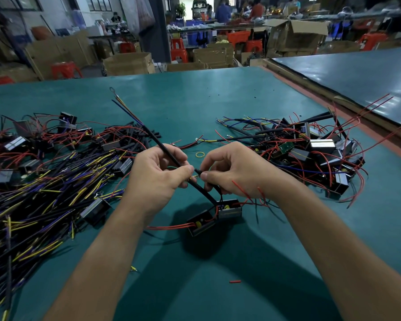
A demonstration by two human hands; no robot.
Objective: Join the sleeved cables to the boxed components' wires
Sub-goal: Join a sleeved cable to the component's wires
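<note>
Centre of frame: both grips meet above the green surface (pixel 218 93).

Left grip (pixel 158 179): fingers curled round a black sleeved cable (pixel 153 137), thumb and forefinger pinching it. The cable runs up-left out of the fist, with coloured cores at its far tip. Its lower end slants down to the box (pixel 214 214).

Right grip (pixel 236 170): thumb and forefinger pinched on a thin black wire (pixel 220 193) that drops to the same box, which lies just below the hands.

A yellowish tip shows between the two pinches; cannot tell if the ends touch.

Loose cable heap (pixel 44 193), left of frame. Heap of wired boxes (pixel 310 154), right. Yellow rubber band (pixel 200 154) just above the hands. Red scrap (pixel 235 281), lower centre.
</note>
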